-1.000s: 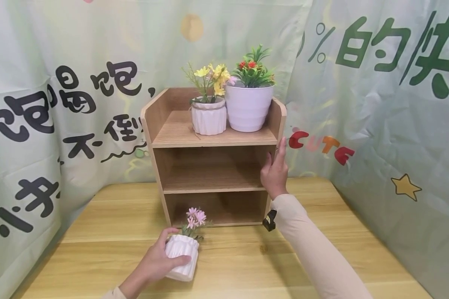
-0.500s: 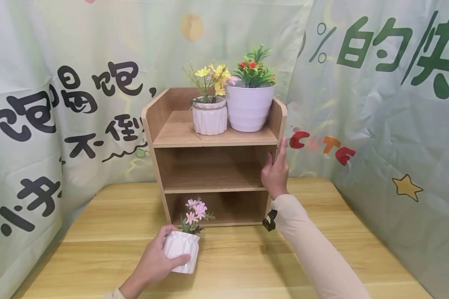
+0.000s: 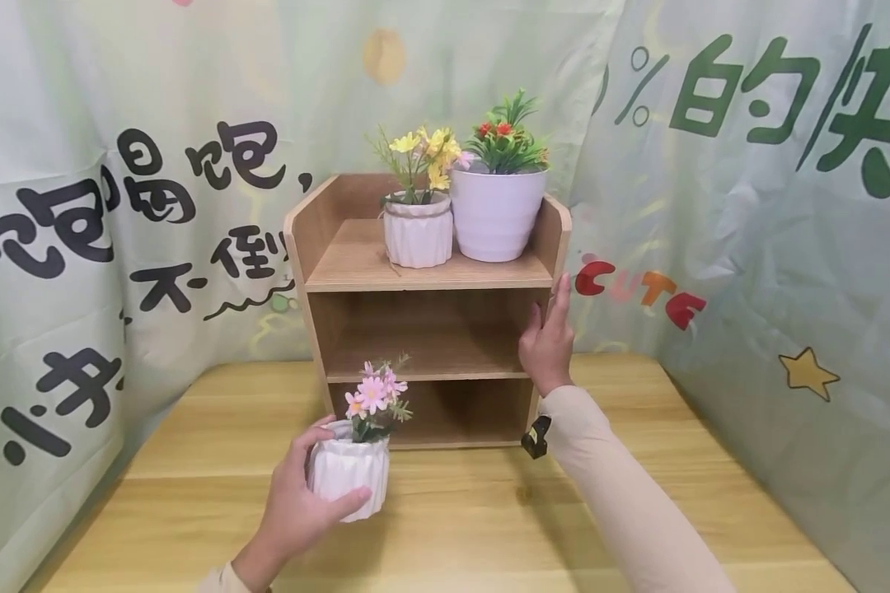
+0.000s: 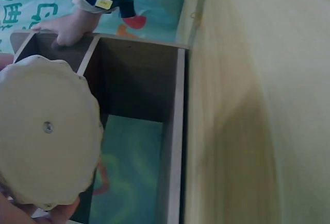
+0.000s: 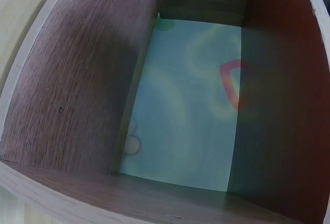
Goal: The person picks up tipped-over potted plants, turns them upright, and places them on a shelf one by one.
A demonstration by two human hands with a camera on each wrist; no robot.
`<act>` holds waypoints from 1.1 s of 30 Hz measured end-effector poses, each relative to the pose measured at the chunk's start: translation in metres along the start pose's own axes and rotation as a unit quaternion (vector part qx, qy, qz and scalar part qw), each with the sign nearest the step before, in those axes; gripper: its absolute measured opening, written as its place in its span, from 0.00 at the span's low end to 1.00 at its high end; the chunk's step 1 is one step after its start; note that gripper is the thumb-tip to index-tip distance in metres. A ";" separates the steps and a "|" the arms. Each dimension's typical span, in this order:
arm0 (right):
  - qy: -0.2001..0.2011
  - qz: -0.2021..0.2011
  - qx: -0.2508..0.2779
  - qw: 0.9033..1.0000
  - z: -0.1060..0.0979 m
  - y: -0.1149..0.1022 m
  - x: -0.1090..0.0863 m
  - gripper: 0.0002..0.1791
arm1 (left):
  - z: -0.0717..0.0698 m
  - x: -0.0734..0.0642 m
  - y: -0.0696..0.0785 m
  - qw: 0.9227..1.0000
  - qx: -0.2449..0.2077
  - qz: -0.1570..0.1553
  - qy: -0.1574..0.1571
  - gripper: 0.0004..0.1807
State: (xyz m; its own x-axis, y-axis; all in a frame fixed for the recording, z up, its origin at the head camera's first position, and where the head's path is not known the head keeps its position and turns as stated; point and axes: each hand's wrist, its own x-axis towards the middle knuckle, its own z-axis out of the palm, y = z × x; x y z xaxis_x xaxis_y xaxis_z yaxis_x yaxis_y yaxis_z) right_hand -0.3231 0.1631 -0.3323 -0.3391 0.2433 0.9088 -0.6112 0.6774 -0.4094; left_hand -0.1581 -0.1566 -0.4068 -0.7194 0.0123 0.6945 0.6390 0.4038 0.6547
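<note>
My left hand grips a white fluted flower pot with pink artificial flowers, thumb across its near side and fingers round the far side. The pot is lifted off the table in front of the shelf, leaning slightly. In the left wrist view, its scalloped underside shows a small screw in the middle. My right hand holds the right side panel of a wooden shelf, thumb at the inner side and an extended finger pointing up along the outside. Its other fingers are hidden.
On the shelf's top board stand a white pot with yellow flowers and a larger white pot with red flowers and green leaves. The shelf stands on a wooden table, with a printed curtain behind it.
The left hand has raised the pot and moved it slightly left, turning it more upright, so the pink flowers stand higher. My right hand stays on the panel.
</note>
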 end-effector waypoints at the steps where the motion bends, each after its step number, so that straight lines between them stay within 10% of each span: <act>1: 0.000 -0.002 0.001 1.000 0.000 0.000 0.000 0.34 | -0.001 0.001 0.000 1.000 0.000 0.023 0.007 0.45; 12: 0.000 0.001 0.006 1.000 -0.001 -0.001 0.001 0.34 | -0.008 0.024 0.005 0.985 -0.061 0.156 0.043 0.43; 33: -0.005 0.002 -0.001 1.000 0.001 0.006 -0.012 0.34 | -0.013 0.065 0.020 0.972 -0.083 0.210 0.070 0.44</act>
State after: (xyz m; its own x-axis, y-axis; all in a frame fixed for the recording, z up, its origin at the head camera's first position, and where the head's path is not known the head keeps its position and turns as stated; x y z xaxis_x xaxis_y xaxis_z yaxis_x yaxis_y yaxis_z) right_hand -0.3235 0.1635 -0.3462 -0.3481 0.2385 0.9066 -0.6086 0.6781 -0.4120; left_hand -0.1884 -0.1592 -0.3444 -0.3488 0.0153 0.9371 0.9120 0.2360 0.3356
